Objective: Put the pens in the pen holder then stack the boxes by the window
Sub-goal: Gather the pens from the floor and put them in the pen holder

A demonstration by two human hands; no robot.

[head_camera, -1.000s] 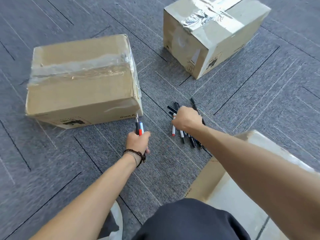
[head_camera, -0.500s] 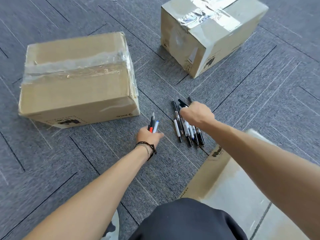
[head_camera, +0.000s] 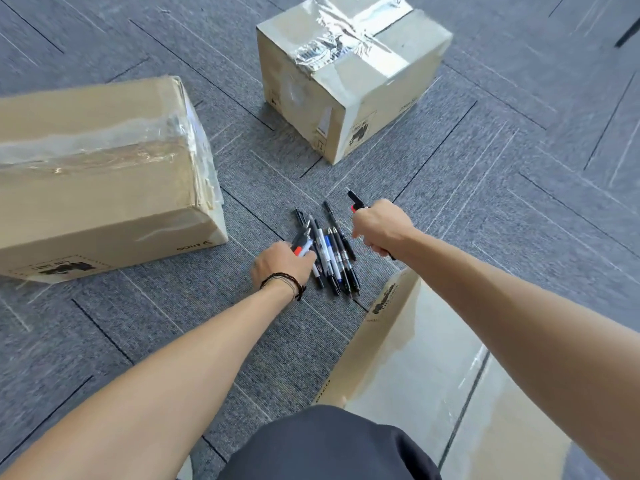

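Several pens [head_camera: 332,252] lie side by side on the grey carpet between my hands. My left hand [head_camera: 282,263] grips a small bunch of pens [head_camera: 301,242] with red and blue parts, right beside the pile. My right hand [head_camera: 379,226] holds a black pen with a red band [head_camera: 356,202], lifted just right of the pile. Three taped cardboard boxes lie around: a wide one [head_camera: 100,174] at the left, a squarer one [head_camera: 349,71] at the back, and one [head_camera: 433,372] near my right arm. No pen holder is in view.
Grey carpet tiles [head_camera: 519,188] cover the floor all round. My dark-clothed knee [head_camera: 329,445] fills the bottom middle. A dark leg of some furniture [head_camera: 627,32] shows at the top right corner.
My left hand has moved right to the edge of the pile with its pens. My right hand has lifted off the pile to the right with a black and red pen.
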